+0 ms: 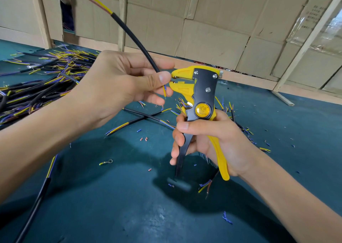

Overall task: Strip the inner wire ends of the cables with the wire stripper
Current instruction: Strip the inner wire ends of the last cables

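My left hand pinches a black cable near its lower end, thumb against fingers. The cable rises up and to the left, with yellow, brown and blue inner wires showing at its far end. Short yellow and blue inner wires stick out below my thumb, right at the jaws of the wire stripper. My right hand grips the handles of the yellow and black wire stripper, held upright with its jaws pointing left and slightly apart.
A big pile of black cables with coloured ends lies at the left on the green table. Two crossed cables, a ring terminal and bits of stripped insulation lie under my hands. Cardboard walls stand behind.
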Action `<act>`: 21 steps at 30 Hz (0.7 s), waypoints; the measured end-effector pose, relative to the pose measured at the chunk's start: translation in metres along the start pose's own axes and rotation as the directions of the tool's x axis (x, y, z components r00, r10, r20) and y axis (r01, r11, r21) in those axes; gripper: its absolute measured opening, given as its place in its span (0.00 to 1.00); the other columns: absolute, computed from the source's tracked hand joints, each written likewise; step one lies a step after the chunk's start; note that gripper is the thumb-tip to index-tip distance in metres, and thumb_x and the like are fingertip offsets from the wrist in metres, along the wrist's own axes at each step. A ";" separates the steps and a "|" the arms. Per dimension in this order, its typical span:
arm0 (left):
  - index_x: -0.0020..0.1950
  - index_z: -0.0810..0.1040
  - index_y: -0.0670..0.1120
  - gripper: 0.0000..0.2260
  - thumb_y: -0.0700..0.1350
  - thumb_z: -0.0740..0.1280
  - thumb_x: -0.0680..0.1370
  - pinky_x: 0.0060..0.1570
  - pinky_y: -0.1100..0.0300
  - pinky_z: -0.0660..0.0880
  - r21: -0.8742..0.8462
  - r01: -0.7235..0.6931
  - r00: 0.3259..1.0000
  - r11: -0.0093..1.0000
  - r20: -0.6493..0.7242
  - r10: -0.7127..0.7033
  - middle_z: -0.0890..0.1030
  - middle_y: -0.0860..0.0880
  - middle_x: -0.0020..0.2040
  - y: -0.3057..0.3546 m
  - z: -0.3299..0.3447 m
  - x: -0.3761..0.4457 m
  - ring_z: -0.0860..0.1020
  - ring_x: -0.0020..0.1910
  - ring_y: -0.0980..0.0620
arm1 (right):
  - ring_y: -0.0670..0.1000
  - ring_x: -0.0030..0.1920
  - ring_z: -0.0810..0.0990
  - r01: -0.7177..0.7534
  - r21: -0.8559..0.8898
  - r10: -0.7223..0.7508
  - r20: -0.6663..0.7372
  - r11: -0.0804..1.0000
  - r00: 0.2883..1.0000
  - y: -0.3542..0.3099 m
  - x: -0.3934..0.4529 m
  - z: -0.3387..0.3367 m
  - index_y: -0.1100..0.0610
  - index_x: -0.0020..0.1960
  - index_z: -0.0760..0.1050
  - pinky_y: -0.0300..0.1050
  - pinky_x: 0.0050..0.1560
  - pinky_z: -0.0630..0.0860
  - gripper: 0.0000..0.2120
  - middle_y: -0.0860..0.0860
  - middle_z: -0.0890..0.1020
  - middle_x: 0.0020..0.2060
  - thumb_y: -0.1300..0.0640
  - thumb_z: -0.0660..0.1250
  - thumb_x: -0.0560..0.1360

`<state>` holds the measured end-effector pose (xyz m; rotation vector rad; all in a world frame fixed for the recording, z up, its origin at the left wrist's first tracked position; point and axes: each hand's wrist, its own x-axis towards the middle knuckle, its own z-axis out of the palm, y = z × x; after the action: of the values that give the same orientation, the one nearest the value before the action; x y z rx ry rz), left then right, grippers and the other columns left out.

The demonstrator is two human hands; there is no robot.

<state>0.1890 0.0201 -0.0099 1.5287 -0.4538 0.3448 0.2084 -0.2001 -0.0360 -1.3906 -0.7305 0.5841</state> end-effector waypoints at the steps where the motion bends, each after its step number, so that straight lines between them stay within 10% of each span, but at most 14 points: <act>1: 0.55 0.85 0.45 0.10 0.44 0.75 0.75 0.43 0.56 0.82 0.005 0.005 1.000 1.000 -0.012 -0.005 0.86 0.44 0.43 -0.002 -0.002 0.000 0.85 0.43 0.47 | 0.62 0.36 0.81 0.001 -0.001 -0.001 0.008 1.000 1.000 0.000 0.000 0.000 0.60 0.42 0.78 0.62 0.43 0.80 0.04 0.59 0.77 0.36 0.60 0.70 0.74; 21: 0.54 0.85 0.46 0.14 0.49 0.76 0.70 0.43 0.58 0.79 -0.028 0.066 0.992 0.997 -0.104 -0.069 0.86 0.48 0.46 -0.010 0.001 -0.004 0.85 0.45 0.50 | 0.62 0.37 0.81 0.024 0.049 -0.025 0.011 0.999 1.000 0.003 0.000 0.000 0.60 0.43 0.78 0.66 0.44 0.80 0.02 0.58 0.78 0.36 0.62 0.69 0.74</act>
<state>0.1906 0.0190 -0.0202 1.4906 -0.3216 0.3637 0.2084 -0.1995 -0.0387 -1.3329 -0.7373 0.5874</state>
